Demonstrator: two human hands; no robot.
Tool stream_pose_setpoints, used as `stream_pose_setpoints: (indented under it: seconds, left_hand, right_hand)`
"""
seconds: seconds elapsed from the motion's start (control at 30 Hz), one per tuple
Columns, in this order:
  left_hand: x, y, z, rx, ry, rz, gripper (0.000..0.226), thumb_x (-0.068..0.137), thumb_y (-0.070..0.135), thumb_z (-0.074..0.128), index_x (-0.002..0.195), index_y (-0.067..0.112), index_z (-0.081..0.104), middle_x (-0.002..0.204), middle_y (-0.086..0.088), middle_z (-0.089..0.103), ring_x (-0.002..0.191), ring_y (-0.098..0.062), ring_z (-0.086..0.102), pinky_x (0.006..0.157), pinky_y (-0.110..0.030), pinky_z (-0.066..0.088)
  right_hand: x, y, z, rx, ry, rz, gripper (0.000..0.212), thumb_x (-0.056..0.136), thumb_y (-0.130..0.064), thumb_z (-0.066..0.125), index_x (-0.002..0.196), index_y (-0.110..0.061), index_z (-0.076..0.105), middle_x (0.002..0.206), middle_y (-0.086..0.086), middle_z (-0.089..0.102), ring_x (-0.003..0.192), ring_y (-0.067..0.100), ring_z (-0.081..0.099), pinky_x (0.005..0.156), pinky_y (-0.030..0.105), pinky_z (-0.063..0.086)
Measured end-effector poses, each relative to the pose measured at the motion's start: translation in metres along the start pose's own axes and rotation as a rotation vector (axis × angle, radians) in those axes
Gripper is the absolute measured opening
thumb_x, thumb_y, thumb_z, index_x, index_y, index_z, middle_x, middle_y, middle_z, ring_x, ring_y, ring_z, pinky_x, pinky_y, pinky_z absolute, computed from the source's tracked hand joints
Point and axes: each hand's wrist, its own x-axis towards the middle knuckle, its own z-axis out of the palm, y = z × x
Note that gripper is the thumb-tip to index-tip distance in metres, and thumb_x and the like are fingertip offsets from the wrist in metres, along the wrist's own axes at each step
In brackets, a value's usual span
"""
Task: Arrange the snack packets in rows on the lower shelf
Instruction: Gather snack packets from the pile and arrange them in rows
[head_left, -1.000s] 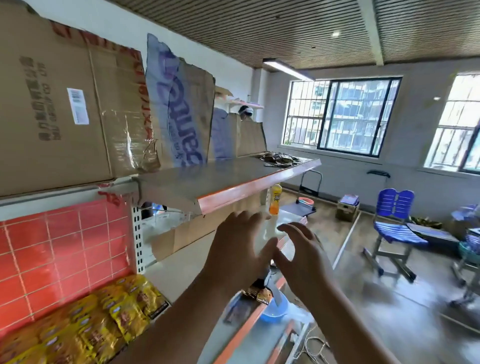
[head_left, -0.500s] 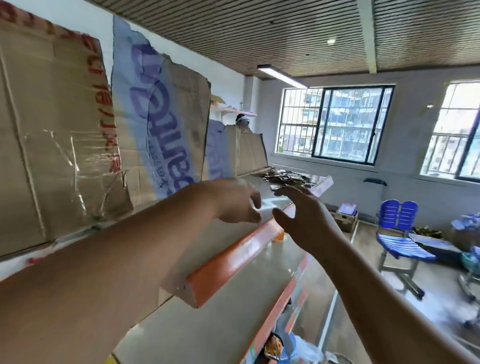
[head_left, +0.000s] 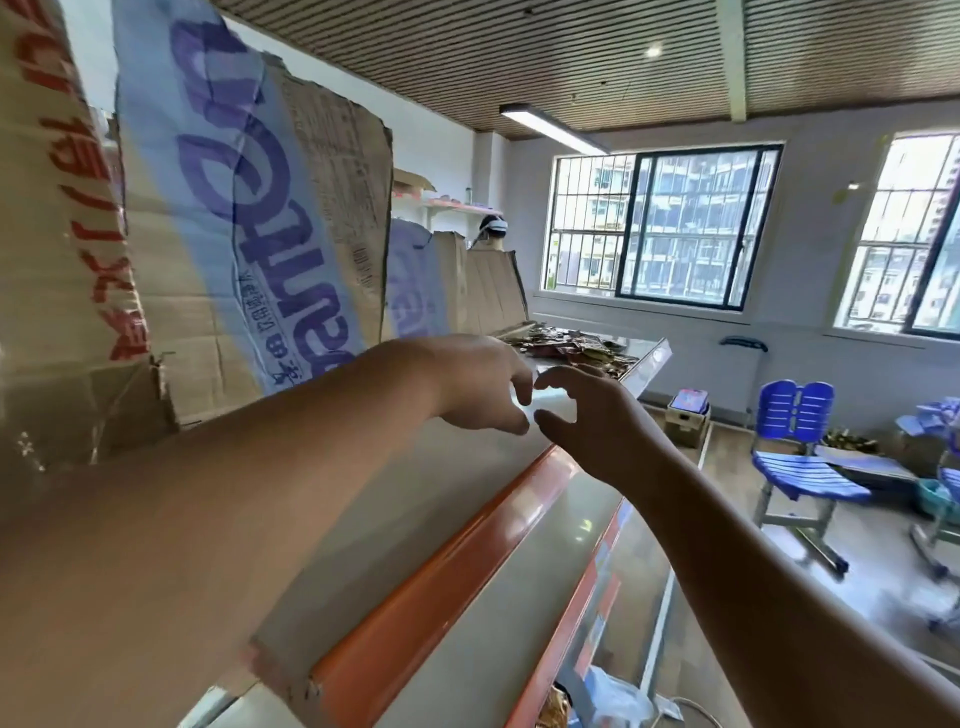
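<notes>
Left hand (head_left: 483, 384) empty, fingers loosely curled | right hand (head_left: 587, 415) likewise empty, just beside it | snack packets (head_left: 571, 348) heaped at upper shelf's (head_left: 467, 551) far end, beyond both | advice: gather few, flat, for lower shelf (head_left: 493, 623)

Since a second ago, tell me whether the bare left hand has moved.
Yes. The left hand has risen from below the orange-fronted grey shelf to above its top, toward the pile of brown snack packets.
</notes>
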Motion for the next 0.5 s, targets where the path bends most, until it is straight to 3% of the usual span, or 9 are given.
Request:
stream_pose_setpoints:
  seconds: [0.1, 0.27, 0.33, 0.43, 0.5]
  left_hand:
    - [0.017, 0.001, -0.005, 0.056, -0.026, -0.025, 0.037, 0.093, 0.052, 0.067, 0.128, 0.038, 0.064, 0.115, 0.012, 0.058, 0.105, -0.016, 0.057, 0.092, -0.034, 0.051]
    - [0.05, 0.009, -0.015, 0.148, -0.034, -0.057, 0.035, 0.093, 0.051, 0.067, 0.125, 0.037, 0.066, 0.109, 0.014, 0.056, 0.101, -0.014, 0.056, 0.095, -0.034, 0.05]
    - [0.068, 0.015, -0.017, 0.19, -0.045, -0.075, 0.035, 0.093, 0.051, 0.067, 0.125, 0.037, 0.066, 0.112, 0.012, 0.059, 0.103, -0.015, 0.057, 0.096, -0.033, 0.05]
    - [0.104, 0.024, -0.018, 0.227, -0.066, -0.114, 0.034, 0.095, 0.049, 0.066, 0.126, 0.036, 0.066, 0.112, 0.013, 0.058, 0.101, -0.014, 0.056, 0.097, -0.032, 0.05]
    - [0.124, 0.026, -0.017, 0.224, -0.071, -0.129, 0.033, 0.094, 0.048, 0.066, 0.125, 0.035, 0.067, 0.113, 0.014, 0.062, 0.1, -0.014, 0.059, 0.095, -0.033, 0.052]
  right_hand:
    - [0.011, 0.018, -0.005, 0.006, 0.011, 0.019, 0.032, 0.086, -0.02, 0.076, 0.117, -0.021, 0.069, 0.117, 0.002, 0.068, 0.101, 0.017, 0.063, 0.087, 0.03, 0.049]
    - [0.039, 0.057, -0.015, 0.067, 0.076, -0.038, 0.031, 0.083, -0.019, 0.075, 0.113, -0.02, 0.071, 0.109, -0.001, 0.069, 0.096, 0.018, 0.066, 0.088, 0.039, 0.054]
    - [0.051, 0.075, -0.02, 0.125, 0.083, -0.035, 0.024, 0.083, -0.014, 0.075, 0.105, -0.022, 0.072, 0.101, -0.003, 0.066, 0.089, 0.014, 0.064, 0.084, 0.032, 0.051]
    - [0.073, 0.111, -0.023, 0.159, 0.094, -0.03, 0.031, 0.084, -0.011, 0.078, 0.095, -0.037, 0.065, 0.091, -0.013, 0.06, 0.08, -0.008, 0.06, 0.073, 0.011, 0.043]
    - [0.087, 0.13, -0.022, 0.219, 0.076, -0.026, 0.029, 0.084, -0.007, 0.077, 0.096, -0.031, 0.067, 0.089, -0.012, 0.059, 0.076, -0.012, 0.058, 0.068, 0.007, 0.04]
